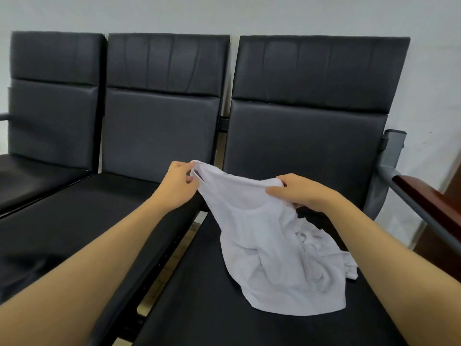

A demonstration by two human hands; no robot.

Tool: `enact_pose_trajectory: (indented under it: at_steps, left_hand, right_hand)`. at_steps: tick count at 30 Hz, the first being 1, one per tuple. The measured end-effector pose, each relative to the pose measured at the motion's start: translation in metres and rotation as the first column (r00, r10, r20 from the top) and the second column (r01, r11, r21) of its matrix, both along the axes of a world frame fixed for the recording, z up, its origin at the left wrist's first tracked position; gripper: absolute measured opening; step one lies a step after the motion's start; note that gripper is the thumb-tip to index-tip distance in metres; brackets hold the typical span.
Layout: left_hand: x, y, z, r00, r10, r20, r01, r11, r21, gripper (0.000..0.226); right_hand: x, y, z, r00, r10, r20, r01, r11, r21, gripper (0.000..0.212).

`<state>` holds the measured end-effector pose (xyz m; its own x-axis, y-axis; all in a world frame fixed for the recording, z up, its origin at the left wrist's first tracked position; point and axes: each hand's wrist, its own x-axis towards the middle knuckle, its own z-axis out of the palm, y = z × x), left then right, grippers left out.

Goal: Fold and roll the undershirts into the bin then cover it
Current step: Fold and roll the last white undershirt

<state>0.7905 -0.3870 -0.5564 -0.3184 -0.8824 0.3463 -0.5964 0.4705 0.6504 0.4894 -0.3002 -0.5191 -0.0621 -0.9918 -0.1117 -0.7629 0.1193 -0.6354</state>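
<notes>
On right seat [199, 308] | left hand [175, 186], right hand [296, 192] pinch undershirt [269, 248] straps | we should spread it flat before folding

plain white undershirt [269, 248], no print on it. seats [159, 126] all black leather-look, grey metal frame [389, 156], reddish-brown wooden armrest [434, 198], pale grey-white wall [224, 11].

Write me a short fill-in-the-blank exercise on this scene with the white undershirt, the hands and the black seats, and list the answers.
1. Both hands, the left hand and the right hand, hold up the top edge of the ____ undershirt.
2. The undershirt's lower part rests on the ____ seat of the row.
3. The row has ____ black seats in view.
4. The armrest beside that seat is topped with ____.

Answers: white; rightmost; three; wood
</notes>
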Motion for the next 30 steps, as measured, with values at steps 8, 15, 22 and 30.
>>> enact_pose_trajectory:
  at_steps: [8,15,22,30]
  left_hand:
    - [-0.009,0.043,0.078,0.945,-0.029,-0.325,0.004,0.997,-0.077,0.057]
    - [0.000,0.054,0.121,0.821,-0.157,-0.549,0.183,0.983,-0.006,0.066]
    - [0.013,0.062,0.137,0.817,-0.236,-0.525,0.300,0.953,0.038,0.054]
    - [0.024,0.062,0.134,0.786,-0.215,-0.580,0.287,0.957,0.034,0.025]
  right_hand:
    - [0.011,0.018,0.043,0.904,-0.037,0.425,0.122,0.977,-0.174,0.021]
    - [0.016,0.039,0.087,0.758,0.044,0.651,0.185,0.942,-0.279,0.010]
    - [0.024,0.038,0.121,0.694,0.093,0.714,0.117,0.964,-0.239,0.044]
    - [0.025,0.043,0.123,0.849,0.002,0.529,0.147,0.960,-0.240,0.047]
